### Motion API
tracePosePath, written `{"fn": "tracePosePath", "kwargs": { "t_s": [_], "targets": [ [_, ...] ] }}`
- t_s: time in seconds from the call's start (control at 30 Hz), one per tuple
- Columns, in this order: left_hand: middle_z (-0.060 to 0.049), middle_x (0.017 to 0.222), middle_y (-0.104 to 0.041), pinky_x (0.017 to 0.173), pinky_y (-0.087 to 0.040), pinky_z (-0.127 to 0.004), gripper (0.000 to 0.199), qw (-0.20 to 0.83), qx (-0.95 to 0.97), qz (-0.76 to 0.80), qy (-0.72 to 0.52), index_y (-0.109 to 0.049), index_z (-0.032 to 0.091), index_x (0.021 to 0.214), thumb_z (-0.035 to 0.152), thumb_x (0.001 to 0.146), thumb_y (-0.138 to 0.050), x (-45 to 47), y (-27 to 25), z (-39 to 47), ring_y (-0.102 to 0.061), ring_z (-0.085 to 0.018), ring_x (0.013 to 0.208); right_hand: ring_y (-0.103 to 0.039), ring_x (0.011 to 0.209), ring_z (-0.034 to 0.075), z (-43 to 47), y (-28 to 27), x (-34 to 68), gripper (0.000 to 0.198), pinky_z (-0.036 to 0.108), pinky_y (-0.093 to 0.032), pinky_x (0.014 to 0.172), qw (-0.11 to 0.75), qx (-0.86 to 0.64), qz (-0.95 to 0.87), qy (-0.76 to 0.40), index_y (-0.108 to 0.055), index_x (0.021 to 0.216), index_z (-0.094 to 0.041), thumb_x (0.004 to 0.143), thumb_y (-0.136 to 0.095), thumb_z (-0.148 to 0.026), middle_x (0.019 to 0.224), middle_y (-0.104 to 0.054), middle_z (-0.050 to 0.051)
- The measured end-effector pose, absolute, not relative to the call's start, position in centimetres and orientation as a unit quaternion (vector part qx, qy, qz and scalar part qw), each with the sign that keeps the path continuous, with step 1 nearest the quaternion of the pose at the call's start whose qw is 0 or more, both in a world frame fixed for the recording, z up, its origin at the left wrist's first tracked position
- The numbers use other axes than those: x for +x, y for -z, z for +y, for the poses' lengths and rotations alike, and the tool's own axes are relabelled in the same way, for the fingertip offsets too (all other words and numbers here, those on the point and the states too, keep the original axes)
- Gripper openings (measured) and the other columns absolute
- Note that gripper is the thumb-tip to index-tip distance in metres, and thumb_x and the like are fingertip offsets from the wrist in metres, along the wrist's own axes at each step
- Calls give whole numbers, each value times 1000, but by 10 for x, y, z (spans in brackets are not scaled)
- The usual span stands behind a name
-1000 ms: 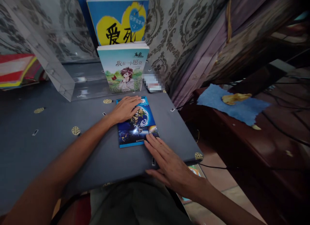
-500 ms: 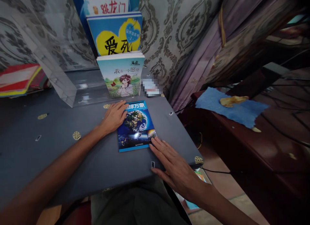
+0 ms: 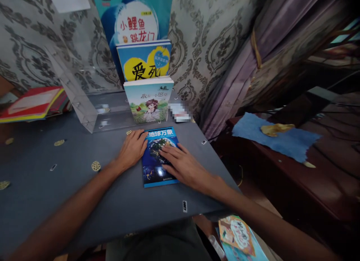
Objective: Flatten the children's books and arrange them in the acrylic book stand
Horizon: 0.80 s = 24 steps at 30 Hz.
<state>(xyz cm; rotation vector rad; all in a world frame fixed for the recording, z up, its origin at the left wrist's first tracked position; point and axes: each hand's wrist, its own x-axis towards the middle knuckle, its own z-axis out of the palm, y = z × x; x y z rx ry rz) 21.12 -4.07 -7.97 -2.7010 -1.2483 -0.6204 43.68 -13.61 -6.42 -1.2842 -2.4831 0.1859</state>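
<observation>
A blue book with a globe on its cover lies flat on the grey table, cover up. My left hand rests along its upper left edge, fingers stretched out and touching it. Across the right half of the cover lies my right hand, its fingers extended and hiding part of the globe picture. Neither hand grips the book. Behind it, a book with a cartoon child stands upright in a clear stepped rack.
Behind stand a yellow-and-blue book and a taller teal book. Red and yellow folders lie at left. A blurred card sits by the rack. At right, a dark red table holds a blue cloth. Books lie below the table edge.
My right hand has moved from the book's lower right corner up and left onto its cover. My left hand stays at the left edge. The camera view has shifted, showing more of the rear books.
</observation>
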Motion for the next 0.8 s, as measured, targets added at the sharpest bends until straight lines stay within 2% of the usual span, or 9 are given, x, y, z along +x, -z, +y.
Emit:
{"fn": "tracePosePath", "kwargs": {
  "t_s": [0.3, 0.57, 0.8],
  "targets": [
    [-16, 129, -62, 103, -48, -47, 33, 42, -883, -417, 211, -61, 13, 127, 22, 100, -44, 212, 82, -41, -57, -29, 118, -50, 138, 27, -51, 65, 415, 38, 52, -32, 118, 168, -531, -827, -74, -59, 136, -13, 102, -45, -24, 146, -58, 15],
    [-17, 130, -61, 103, -46, -52, 36, 33, -861, -467, 197, -61, 17, 130, 27, 100, -43, 212, 79, -47, -56, -32, 120, -55, 134, 25, -40, 86, 441, 40, 44, -41, 116, 249, -550, -792, -85, -63, 133, -14, 100, -44, -25, 139, -63, 14],
    [-17, 137, -60, 105, -45, -51, 36, 24, -856, -478, 195, -61, 14, 129, 27, 100, -44, 214, 76, -48, -54, -33, 126, -53, 136, 26, -41, 85, 442, 42, 45, -39, 118, 250, -548, -794, -82, -63, 133, -12, 99, -42, -23, 140, -63, 15]
  ]
}}
